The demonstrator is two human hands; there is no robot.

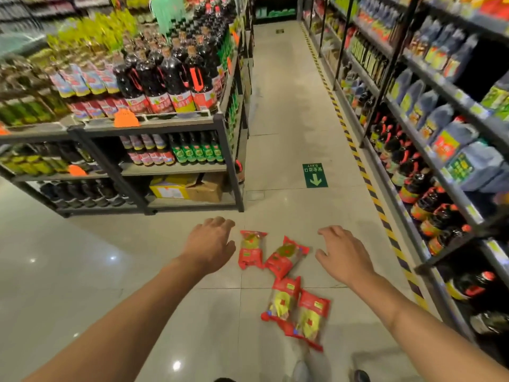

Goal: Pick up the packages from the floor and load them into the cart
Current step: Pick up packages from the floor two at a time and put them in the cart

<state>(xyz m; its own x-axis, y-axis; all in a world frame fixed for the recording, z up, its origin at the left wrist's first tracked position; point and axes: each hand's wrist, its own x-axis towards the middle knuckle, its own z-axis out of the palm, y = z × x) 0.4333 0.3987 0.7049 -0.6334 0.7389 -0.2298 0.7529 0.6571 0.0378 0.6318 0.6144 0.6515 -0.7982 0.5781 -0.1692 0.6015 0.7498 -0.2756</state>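
Several red packages with yellow-green contents lie on the tiled floor of a shop aisle. One package [251,249] lies farthest, a second [286,257] sits tilted beside it, and a pair [298,310] lies nearer to me. My left hand [212,244] hovers just left of the farthest package, fingers spread, holding nothing. My right hand [340,253] hovers to the right of the tilted package, also open with nothing in it. No cart is in view.
A low shelf unit [154,125] with dark bottles stands at the left. Tall shelving [429,150] with bottles and pouches lines the right, edged by black-yellow floor tape [366,177]. A green exit arrow sticker [315,175] marks the floor ahead. My feet [303,370] show at the bottom.
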